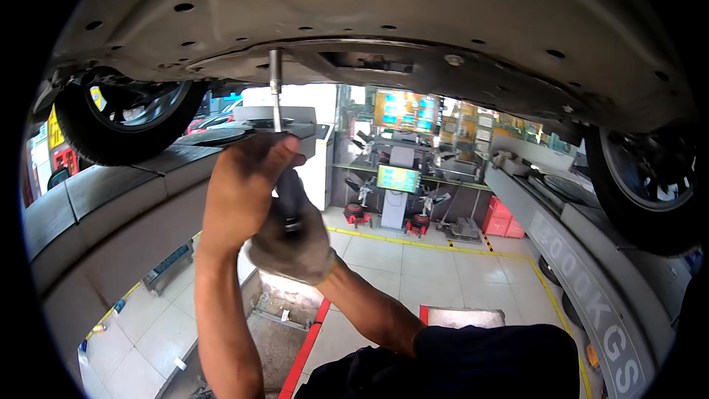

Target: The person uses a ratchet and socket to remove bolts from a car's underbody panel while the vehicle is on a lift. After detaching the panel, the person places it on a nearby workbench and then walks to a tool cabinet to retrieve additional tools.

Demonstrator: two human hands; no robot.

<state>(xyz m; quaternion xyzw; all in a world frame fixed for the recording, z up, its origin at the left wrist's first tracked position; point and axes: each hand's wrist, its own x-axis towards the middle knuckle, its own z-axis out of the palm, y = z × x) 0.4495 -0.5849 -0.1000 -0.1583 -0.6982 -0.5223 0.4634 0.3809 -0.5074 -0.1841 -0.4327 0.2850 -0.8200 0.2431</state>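
Right of the gloved hand (294, 257), pale lettering (595, 309) on a ramp (624, 295).

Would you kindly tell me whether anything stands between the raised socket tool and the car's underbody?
Nothing visible does. The socket tool rises above the left hand and the gloved right hand, and its upper end overlaps the underbody in this view; whether the two actually touch is hard to tell.
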